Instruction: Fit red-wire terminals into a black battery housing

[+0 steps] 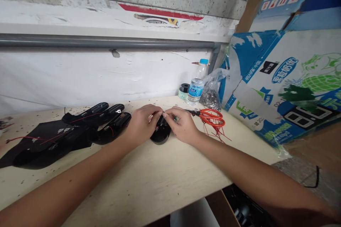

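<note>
Black casing (160, 132) — left hand (145, 120) pinched over it; right hand (183, 125) too.

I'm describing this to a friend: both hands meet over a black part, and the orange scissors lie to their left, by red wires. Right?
Left hand and right hand do meet over a black part, but the head view shows the orange scissors to their right, not left, by red wires.

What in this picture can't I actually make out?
All in the head view:
- Whatever the left hand and right hand pinch: too small, covered by fingers.
- Top of the black rounded part: behind both hands.
- Scissors' tips: behind the right hand.
- Pieces in the plastic bag: too small and blurred.
- Cardboard box below: cut off by the bottom edge.
</note>
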Action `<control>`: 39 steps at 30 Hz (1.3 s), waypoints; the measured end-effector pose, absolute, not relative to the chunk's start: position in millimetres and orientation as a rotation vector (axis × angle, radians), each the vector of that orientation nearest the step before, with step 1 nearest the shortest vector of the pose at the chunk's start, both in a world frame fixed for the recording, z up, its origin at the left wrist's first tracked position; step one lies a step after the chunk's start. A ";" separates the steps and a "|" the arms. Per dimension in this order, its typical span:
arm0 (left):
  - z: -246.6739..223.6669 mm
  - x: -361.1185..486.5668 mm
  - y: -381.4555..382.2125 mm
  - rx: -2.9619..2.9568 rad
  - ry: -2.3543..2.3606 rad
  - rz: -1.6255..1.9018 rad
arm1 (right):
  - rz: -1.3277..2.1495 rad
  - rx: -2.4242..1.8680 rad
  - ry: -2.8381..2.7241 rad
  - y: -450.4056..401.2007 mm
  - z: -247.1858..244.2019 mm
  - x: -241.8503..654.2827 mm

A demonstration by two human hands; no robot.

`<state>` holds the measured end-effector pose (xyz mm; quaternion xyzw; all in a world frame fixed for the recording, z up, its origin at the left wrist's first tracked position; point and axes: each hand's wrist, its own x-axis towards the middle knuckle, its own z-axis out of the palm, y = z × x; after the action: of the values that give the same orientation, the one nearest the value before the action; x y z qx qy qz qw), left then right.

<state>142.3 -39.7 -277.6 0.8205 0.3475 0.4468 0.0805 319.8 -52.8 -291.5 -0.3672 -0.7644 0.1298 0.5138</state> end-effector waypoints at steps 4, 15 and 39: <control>-276.9 142.1 -39.6 2.464 1.046 1.321 | 0.339 -0.863 -1.805 -52.4 -291.8 320.6; -274.3 142.6 -42.2 2.426 1.072 1.248 | 0.371 -0.875 -1.812 -54.0 -290.9 320.7; -269.9 143.9 -44.8 2.467 0.996 1.215 | 0.368 -0.911 -2.041 -55.8 -289.5 321.5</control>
<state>143.9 -44.8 -269.9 0.8384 0.3387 0.4131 0.1083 321.5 -55.8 -289.5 -0.3644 -0.8159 0.1469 0.4242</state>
